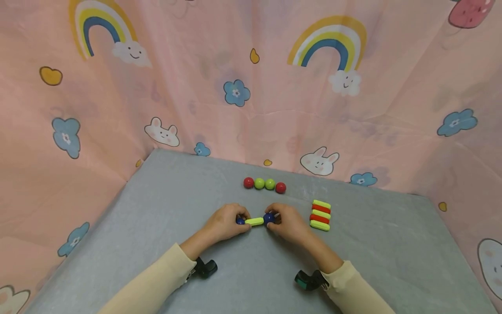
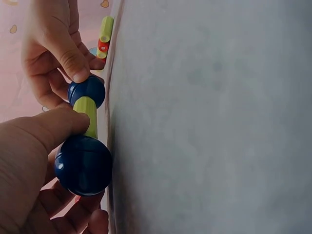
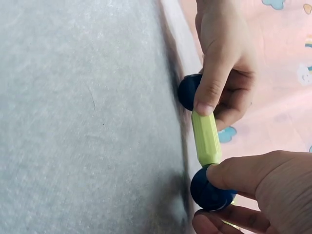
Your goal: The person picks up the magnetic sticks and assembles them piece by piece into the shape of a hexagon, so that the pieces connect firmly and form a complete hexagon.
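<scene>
Both hands hold one piece made of a yellow-green rod with a dark blue ball on each end. My left hand grips the rod's left end beside the left blue ball, its thumb lying on the rod. With thumb and fingers, my right hand pinches the right blue ball. In the right wrist view the rod's ridged side shows between the two balls, touching both. Part of the left ball is hidden behind the left hand's fingers in the head view.
Behind the hands, two red balls and two green balls form a row on the grey tabletop. Right of the right hand lie several yellow-green and red rods, side by side. A pink patterned cloth hangs behind the table.
</scene>
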A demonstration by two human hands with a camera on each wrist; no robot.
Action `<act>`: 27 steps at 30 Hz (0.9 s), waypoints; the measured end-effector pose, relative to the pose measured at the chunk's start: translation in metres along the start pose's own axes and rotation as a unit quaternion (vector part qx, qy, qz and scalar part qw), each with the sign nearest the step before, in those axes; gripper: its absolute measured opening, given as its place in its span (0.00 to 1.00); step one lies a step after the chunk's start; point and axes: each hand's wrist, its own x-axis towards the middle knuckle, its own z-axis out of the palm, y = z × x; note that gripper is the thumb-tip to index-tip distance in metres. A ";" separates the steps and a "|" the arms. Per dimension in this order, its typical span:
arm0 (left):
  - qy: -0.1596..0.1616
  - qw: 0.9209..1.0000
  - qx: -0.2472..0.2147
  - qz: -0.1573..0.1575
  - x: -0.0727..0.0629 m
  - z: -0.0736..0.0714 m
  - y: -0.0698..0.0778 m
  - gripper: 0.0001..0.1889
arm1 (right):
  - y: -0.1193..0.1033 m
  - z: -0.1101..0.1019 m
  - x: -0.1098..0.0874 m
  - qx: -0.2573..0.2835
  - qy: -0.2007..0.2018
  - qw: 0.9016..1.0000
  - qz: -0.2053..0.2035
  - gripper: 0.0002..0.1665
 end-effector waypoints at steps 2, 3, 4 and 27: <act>0.000 1.000 0.003 0.002 0.000 0.001 0.000 0.08 | 0.000 0.000 0.000 0.000 -0.003 1.000 -0.002 0.17; 0.001 1.000 0.005 0.003 0.000 0.001 0.000 0.08 | 0.000 0.000 0.000 0.002 -0.003 1.000 -0.004 0.17; 0.002 1.000 0.006 0.003 0.000 0.001 0.001 0.08 | 0.000 0.000 0.000 0.002 -0.004 1.000 -0.004 0.17; -0.005 0.999 -0.007 0.047 0.017 0.018 0.015 0.07 | 0.015 -0.006 -0.010 0.015 -0.017 0.999 -0.023 0.18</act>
